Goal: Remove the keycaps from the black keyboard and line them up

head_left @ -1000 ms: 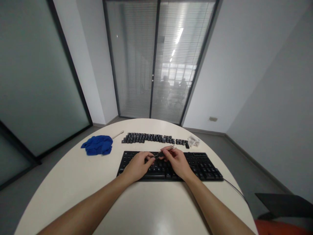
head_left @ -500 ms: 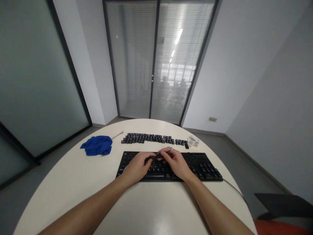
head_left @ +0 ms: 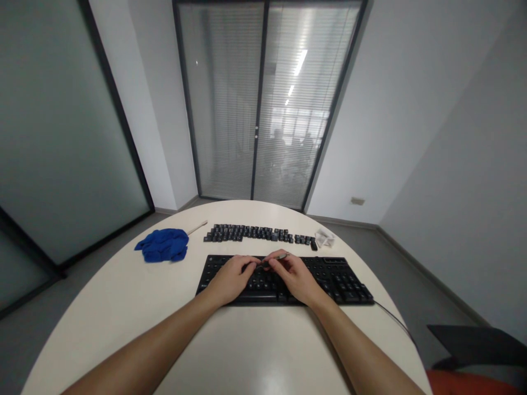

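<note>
A black keyboard [head_left: 341, 281] lies flat on the table, with both hands over its middle. My right hand [head_left: 295, 276] is closed around a thin tool with a metallic end [head_left: 282, 256], which sticks out past the fingers toward the upper right. Its exact kind does not show. My left hand [head_left: 231, 278] rests over the left half of the keyboard, thumb and forefinger brought together close to the tool's dark end. What sits between those fingers is too small and dark to make out. Several loose black keycaps [head_left: 225, 233] stand in rows behind the keyboard.
A crumpled blue cloth [head_left: 163, 245] lies on the left of the pale round table [head_left: 107, 307], beside a thin light stick [head_left: 198, 226]. Back right is a small whitish clear packet [head_left: 325, 238]. The keyboard's cable [head_left: 396, 316] runs off the right edge, near a chair [head_left: 477, 344].
The tool in my right hand has tipped lower, its metallic end dropping slightly. My left fingers have closed in a little toward the right hand. Keycaps, cloth and keyboard stay put.
</note>
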Demonstrator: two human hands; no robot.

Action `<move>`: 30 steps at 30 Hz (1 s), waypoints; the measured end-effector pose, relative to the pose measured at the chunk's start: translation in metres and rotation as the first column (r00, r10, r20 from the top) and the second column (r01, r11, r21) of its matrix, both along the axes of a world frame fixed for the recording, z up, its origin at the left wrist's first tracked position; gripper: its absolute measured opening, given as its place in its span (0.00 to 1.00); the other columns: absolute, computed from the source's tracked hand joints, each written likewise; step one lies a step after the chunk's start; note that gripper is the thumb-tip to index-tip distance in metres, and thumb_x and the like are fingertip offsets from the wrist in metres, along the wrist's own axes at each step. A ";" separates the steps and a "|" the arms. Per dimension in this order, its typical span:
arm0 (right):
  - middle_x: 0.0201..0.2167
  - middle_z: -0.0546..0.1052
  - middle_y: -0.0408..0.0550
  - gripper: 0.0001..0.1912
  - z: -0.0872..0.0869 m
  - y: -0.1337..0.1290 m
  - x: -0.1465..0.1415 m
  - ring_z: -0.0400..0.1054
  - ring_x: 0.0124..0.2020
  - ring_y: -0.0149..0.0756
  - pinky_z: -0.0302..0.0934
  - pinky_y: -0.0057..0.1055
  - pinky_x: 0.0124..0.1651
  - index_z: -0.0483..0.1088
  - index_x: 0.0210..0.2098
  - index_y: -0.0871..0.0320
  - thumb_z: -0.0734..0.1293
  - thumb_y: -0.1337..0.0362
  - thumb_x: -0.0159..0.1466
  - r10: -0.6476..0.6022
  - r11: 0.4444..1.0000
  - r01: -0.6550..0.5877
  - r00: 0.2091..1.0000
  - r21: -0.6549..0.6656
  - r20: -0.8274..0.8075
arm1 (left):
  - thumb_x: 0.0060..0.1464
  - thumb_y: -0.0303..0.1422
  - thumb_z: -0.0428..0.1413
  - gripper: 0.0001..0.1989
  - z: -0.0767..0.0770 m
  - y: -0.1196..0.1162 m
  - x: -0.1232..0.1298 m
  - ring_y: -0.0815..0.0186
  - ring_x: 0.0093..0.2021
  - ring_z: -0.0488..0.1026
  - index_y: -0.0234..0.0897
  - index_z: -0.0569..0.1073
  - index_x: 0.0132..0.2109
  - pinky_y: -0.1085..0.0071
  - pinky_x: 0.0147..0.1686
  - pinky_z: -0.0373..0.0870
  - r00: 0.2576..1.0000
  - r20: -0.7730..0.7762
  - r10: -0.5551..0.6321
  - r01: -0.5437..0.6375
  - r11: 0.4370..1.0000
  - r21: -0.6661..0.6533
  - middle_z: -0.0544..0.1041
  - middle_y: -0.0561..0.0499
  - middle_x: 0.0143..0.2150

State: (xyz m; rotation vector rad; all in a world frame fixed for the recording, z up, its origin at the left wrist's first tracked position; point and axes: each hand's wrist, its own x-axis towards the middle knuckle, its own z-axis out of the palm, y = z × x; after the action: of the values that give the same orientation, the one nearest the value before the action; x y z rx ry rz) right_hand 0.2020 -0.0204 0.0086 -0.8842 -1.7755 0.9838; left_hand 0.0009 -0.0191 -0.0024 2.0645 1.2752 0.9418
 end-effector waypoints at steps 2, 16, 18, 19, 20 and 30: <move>0.36 0.78 0.48 0.14 0.001 -0.001 0.001 0.72 0.39 0.38 0.66 0.35 0.47 0.74 0.40 0.56 0.64 0.53 0.67 -0.004 1.000 0.003 1.000 0.029 0.027 | 0.62 0.36 0.50 0.14 0.002 0.000 0.000 0.58 0.50 0.74 0.41 0.79 0.45 0.60 0.56 0.65 1.000 0.015 -0.009 0.009 1.000 -0.020 0.81 0.49 0.47; 0.37 0.78 0.48 0.14 0.009 -0.007 -0.002 0.72 0.40 0.38 0.64 0.34 0.47 0.75 0.40 0.56 0.62 0.54 0.68 0.022 0.998 -0.030 0.991 0.061 0.133 | 0.62 0.32 0.49 0.13 0.000 0.009 -0.007 0.60 0.51 0.74 0.39 0.77 0.47 0.60 0.57 0.66 0.987 0.162 0.024 -0.022 1.000 -0.010 0.80 0.49 0.48; 0.35 0.77 0.48 0.14 0.008 -0.006 -0.001 0.72 0.38 0.38 0.64 0.34 0.46 0.74 0.39 0.56 0.62 0.54 0.68 -0.014 0.998 0.006 0.992 0.070 0.125 | 0.62 0.31 0.48 0.13 -0.002 0.007 -0.005 0.61 0.50 0.74 0.39 0.77 0.46 0.61 0.56 0.67 0.992 0.123 0.000 -0.003 1.000 0.025 0.80 0.49 0.47; 0.34 0.77 0.47 0.15 0.007 -0.005 0.000 0.71 0.37 0.38 0.64 0.34 0.45 0.74 0.38 0.56 0.62 0.53 0.68 -0.031 0.997 0.023 0.993 0.074 0.116 | 0.62 0.29 0.48 0.13 -0.004 0.006 -0.005 0.61 0.50 0.74 0.39 0.77 0.45 0.62 0.56 0.67 0.995 0.096 -0.009 0.005 0.999 0.047 0.80 0.48 0.47; 0.33 0.77 0.47 0.15 0.007 -0.004 0.000 0.71 0.36 0.37 0.64 0.33 0.44 0.73 0.37 0.56 0.62 0.53 0.68 -0.047 0.996 0.039 0.993 0.078 0.105 | 0.62 0.28 0.48 0.13 -0.007 0.005 -0.004 0.61 0.50 0.74 0.39 0.77 0.45 0.62 0.55 0.67 0.998 0.063 -0.017 0.012 0.997 0.071 0.79 0.48 0.47; 0.31 0.76 0.47 0.16 -0.001 0.005 0.007 0.70 0.33 0.37 0.64 0.32 0.39 0.71 0.34 0.57 0.62 0.51 0.67 -0.177 0.983 0.173 0.982 0.066 0.058 | 0.60 0.26 0.51 0.13 -0.015 0.004 -0.004 0.60 0.50 0.74 0.41 0.77 0.46 0.61 0.55 0.67 0.998 -0.059 0.036 -0.028 0.991 0.128 0.79 0.48 0.48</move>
State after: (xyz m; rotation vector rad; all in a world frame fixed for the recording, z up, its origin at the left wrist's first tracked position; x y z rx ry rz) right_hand 0.2090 -0.0150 0.0073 -1.0243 -1.7380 0.7920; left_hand -0.0032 -0.0148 -0.0169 2.1922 1.3137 1.0047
